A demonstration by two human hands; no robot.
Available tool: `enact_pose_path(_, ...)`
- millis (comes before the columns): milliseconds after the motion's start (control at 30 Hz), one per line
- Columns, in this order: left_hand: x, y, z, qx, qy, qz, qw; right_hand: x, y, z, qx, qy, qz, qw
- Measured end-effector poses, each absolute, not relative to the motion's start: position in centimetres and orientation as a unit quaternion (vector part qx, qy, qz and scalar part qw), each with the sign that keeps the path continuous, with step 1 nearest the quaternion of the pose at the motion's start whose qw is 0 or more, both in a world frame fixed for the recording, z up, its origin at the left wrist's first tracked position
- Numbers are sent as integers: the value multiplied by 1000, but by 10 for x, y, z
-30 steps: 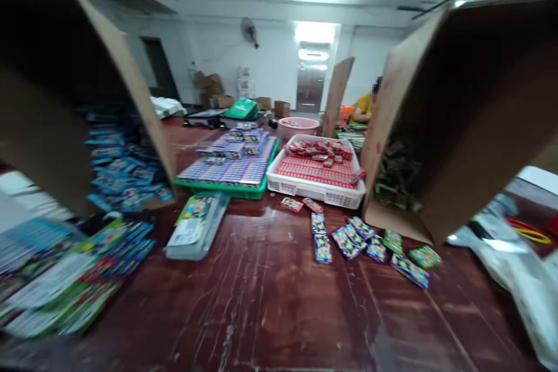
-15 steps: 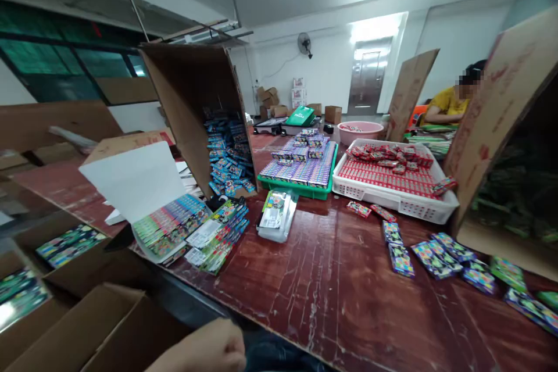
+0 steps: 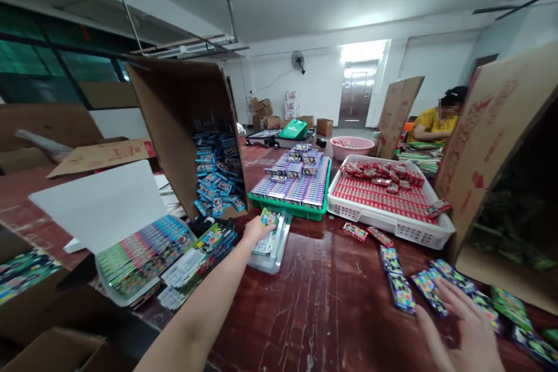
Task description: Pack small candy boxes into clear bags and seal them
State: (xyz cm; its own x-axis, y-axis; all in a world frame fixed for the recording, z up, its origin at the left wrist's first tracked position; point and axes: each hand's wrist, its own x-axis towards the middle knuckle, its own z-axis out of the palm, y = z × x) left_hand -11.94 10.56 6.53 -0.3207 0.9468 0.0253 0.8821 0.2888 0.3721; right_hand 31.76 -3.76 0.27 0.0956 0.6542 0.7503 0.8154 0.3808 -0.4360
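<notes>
My left hand (image 3: 258, 228) reaches out over the table and has its fingers closed at the left edge of a clear plastic package (image 3: 272, 253), which has a printed green-and-white card in it. It lies flat on the table, perhaps stacked with others. My right hand (image 3: 466, 325), fingers spread and holding nothing, hovers over several small blue-purple boxes (image 3: 429, 290) on the right. Two more such boxes (image 3: 397, 282) lie end to end just left of that hand. Beside my left forearm is a fanned stack of printed card packs (image 3: 196, 258).
A green tray (image 3: 320, 213) of purple boxes and a white basket (image 3: 387, 222) of red packets stand behind. On the left are a tipped carton (image 3: 163, 104) of blue packets and an open white display box (image 3: 102, 197). A person in yellow (image 3: 431, 125) sits beyond cardboard flaps.
My left hand has gone from the table's front edge out to the plastic package. My right hand has come into view over the small boxes. The view has tipped up slightly.
</notes>
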Motion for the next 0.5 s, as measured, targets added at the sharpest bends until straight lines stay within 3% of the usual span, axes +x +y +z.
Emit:
enact_pose_path(133, -134, 110, 55, 569, 789, 209, 99, 277, -10, -3, -519, -712, -47, 470)
enact_pose_path(267, -123, 76, 61, 583, 755, 268, 132, 209, 9, 28, -448, -774, 44, 445)
enact_pose_path(300, -114, 61, 60, 604, 726, 284, 166, 189, 14, 38, -421, -796, 73, 428)
enact_pose_path(400, -83, 19, 48, 609, 536, 400, 425, 135, 32, 60, -394, -827, 141, 374)
enact_pose_path(500, -66, -2, 35, 563, 496, 448, 487, 111, 50, 69, -418, -817, 232, 322)
